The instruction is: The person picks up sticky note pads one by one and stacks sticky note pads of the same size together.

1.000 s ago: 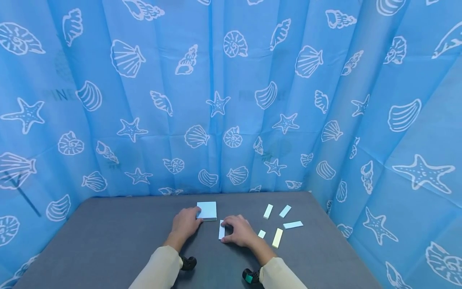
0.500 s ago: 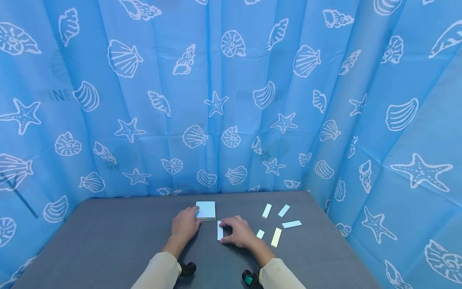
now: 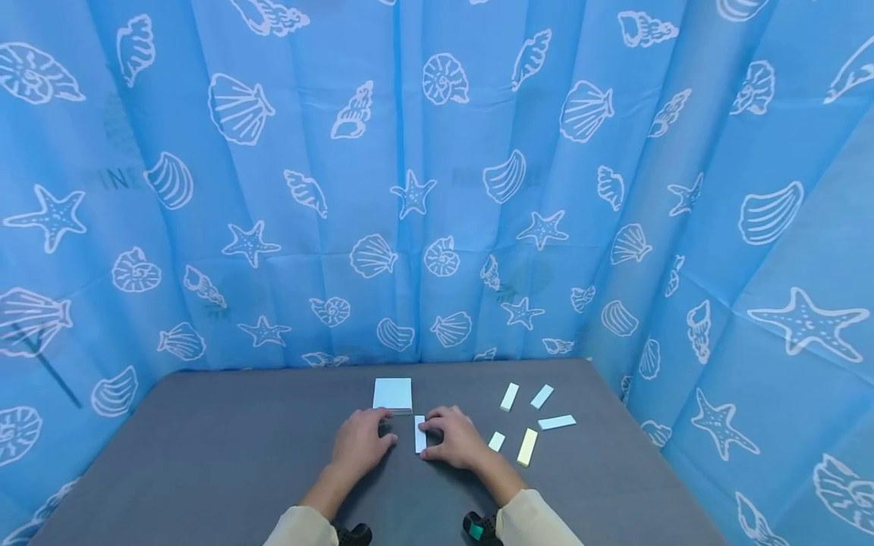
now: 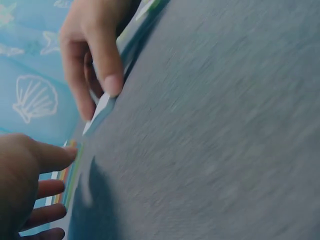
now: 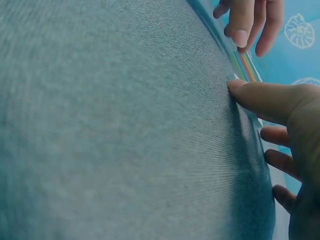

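Observation:
A square white-topped stack (image 3: pixel 392 394) lies near the back of the table, its side showing coloured layers (image 4: pixel 70 172) in the left wrist view. My left hand (image 3: pixel 362 440) is just in front of it, thumb and fingers spread apart, holding nothing; whether a fingertip touches the stack's front edge is hard to tell. To the right of that, a narrow white strip-shaped block (image 3: pixel 419 434) lies flat on the table. My right hand (image 3: pixel 455 437) pinches it between thumb and fingers at its two ends. Part of the strip is hidden by the fingers in the left wrist view.
On the right lie several small blocks: a cream one (image 3: pixel 509 396), two pale blue ones (image 3: pixel 542 396) (image 3: pixel 557 422), a small pale green one (image 3: pixel 496 441) and a yellow one (image 3: pixel 526 447). The grey table (image 3: pixel 225 455) ends at a blue shell-patterned curtain (image 3: pixel 437 189).
My left hand has come off the stack's left side, shifting toward the front and right. The right hand stays on the white strip-shaped block, which has barely moved.

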### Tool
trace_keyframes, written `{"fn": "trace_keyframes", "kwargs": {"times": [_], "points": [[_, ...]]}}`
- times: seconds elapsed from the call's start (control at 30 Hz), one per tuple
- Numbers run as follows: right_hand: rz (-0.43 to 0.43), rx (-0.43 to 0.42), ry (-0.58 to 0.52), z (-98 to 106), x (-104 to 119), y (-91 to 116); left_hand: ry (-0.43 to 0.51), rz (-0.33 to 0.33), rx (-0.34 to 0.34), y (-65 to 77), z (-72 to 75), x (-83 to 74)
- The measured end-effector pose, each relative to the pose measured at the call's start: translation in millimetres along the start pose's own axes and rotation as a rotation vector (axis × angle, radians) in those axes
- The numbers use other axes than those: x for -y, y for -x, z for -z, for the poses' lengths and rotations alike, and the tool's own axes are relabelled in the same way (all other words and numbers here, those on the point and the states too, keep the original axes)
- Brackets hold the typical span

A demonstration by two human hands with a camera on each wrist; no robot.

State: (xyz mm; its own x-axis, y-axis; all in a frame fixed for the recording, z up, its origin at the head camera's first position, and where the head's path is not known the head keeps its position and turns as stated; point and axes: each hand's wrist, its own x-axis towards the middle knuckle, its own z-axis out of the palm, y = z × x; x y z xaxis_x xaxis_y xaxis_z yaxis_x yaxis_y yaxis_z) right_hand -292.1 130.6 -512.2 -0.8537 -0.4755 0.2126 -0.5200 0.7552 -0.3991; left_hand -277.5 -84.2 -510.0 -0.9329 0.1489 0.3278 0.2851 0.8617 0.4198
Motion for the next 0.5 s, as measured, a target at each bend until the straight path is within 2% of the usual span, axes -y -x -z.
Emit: {"fn": "trace_keyframes", "kwargs": {"times": [0.23,0.5], "points": [[0.015,-0.016,0.023,1,1,3,0.003,-0.044,0.1,3.3,-10.1,-14.1],[0.034,-0.009,-0.027,3,-1,6,0.012,-0.091,0.11,4.2,-18.4,-20.8]]}}
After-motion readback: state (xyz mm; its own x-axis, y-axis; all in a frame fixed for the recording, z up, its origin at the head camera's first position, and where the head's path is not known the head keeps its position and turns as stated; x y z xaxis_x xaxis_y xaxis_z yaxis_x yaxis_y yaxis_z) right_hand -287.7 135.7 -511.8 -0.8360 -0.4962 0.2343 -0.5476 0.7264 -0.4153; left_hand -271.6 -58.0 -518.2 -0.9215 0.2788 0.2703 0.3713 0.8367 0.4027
